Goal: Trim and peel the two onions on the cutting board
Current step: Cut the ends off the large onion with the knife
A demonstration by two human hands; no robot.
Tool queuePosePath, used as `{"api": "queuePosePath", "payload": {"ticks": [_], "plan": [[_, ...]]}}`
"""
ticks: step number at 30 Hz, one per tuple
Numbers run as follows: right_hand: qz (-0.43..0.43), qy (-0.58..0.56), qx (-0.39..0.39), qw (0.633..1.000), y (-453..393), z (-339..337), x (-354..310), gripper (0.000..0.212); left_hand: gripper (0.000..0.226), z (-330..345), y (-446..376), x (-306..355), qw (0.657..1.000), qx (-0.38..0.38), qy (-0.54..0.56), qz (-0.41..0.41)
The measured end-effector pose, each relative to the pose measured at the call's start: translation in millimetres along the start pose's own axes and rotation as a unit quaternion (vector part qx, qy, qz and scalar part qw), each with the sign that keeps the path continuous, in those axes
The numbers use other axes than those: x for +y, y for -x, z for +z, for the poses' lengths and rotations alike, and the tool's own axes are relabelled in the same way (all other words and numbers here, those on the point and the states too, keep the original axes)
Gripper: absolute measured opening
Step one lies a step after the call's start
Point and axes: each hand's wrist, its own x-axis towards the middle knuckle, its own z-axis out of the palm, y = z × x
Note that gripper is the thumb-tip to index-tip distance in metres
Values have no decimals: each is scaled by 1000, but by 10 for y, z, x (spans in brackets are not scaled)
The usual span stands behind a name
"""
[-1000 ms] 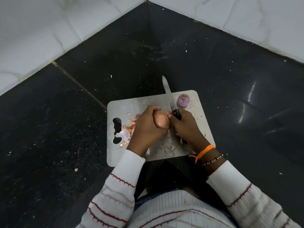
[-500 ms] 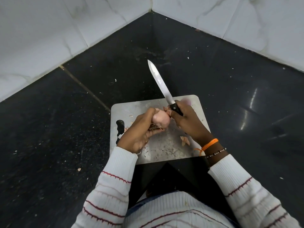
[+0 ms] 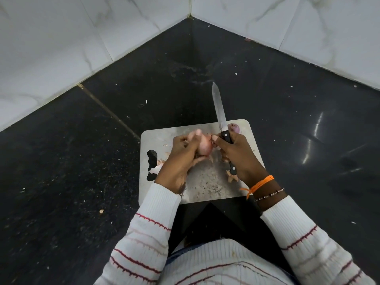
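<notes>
Change in knife: the knife (image 3: 219, 112) is now pointing almost straight away from the person, where half a second ago its blade was leaning further to the left.
Change in second onion: the peeled purple onion (image 3: 234, 127) is showing again at the board's far right corner, just past the knuckles that were covering it before.
Left hand: the left hand (image 3: 181, 159) is curling closed around the pinkish onion (image 3: 205, 148), holding it just above the cutting board (image 3: 207, 186).
Right hand: the right hand (image 3: 239, 156) is gripping the knife's black handle in a closed fist, its thumb reaching toward the held onion.
Peel: scraps of skin (image 3: 232, 177) are lying on the board near the right wrist, more beside the board's handle hole at the left.
Surface: the board is sitting on a dark speckled floor (image 3: 82, 161), dotted with pale crumbs.
Room: white marbled wall tiles (image 3: 61, 38) are meeting in a corner beyond the board.
</notes>
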Motion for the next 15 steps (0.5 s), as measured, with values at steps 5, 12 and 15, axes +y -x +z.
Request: {"api": "queuePosePath", "payload": {"ticks": [5, 12, 15], "plan": [[32, 26, 10, 999, -38, 10, -2, 19, 59, -6, -30, -92, 990, -2, -129, 55], [81, -9, -2, 997, -74, 42, 36, 26, 47, 56, -67, -145, 880, 110, -431, 164], [85, -41, -5, 996, -81, 78, 25, 24, 45, 48, -127, -166, 877, 96, -433, 186]]}}
